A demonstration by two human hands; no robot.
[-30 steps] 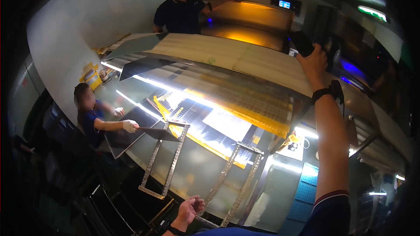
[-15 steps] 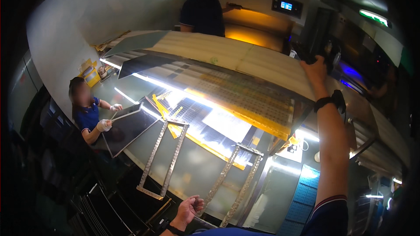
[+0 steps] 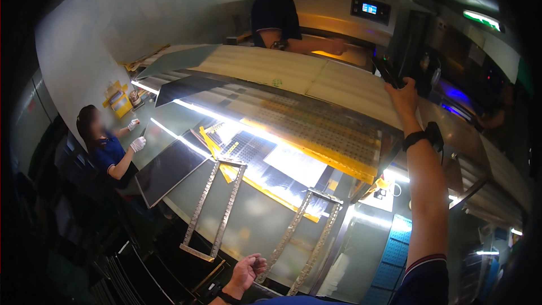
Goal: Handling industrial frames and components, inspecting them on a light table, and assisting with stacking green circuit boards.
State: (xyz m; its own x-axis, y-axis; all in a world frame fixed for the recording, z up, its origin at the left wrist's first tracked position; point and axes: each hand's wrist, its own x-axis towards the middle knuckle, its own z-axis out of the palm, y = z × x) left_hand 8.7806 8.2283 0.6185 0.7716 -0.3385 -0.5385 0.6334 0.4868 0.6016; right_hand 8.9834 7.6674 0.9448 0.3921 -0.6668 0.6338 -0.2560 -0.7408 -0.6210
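My right hand (image 3: pixel 404 97) is raised at the end of my stretched arm, above the right end of the upper shelf. Its fingers are closed on a dark slim object (image 3: pixel 387 72) whose exact kind I cannot make out. My left hand (image 3: pixel 248 270) is low in the middle, palm partly up, fingers loosely curled and apart, with nothing visible in them. Close beside its fingertips stands the left rail of a notched metal rack frame (image 3: pixel 280 241). A second such metal frame (image 3: pixel 197 209) leans farther left along the lit glass-topped table (image 3: pixel 243 237).
The long shelf (image 3: pixel 254 65) crosses above the table, with a bright tube light (image 3: pixel 220 114) under it. A co-worker (image 3: pixel 107 147) at the left is by a dark framed panel (image 3: pixel 172 172). Another person (image 3: pixel 276 14) stands beyond, at a machine (image 3: pixel 339 8). Blue panels (image 3: pixel 390 257) lie at the right.
The co-worker at the left has let go of the dark panel and leaned back. The far person has moved right and lowered an arm towards the machine. My hands have barely moved.
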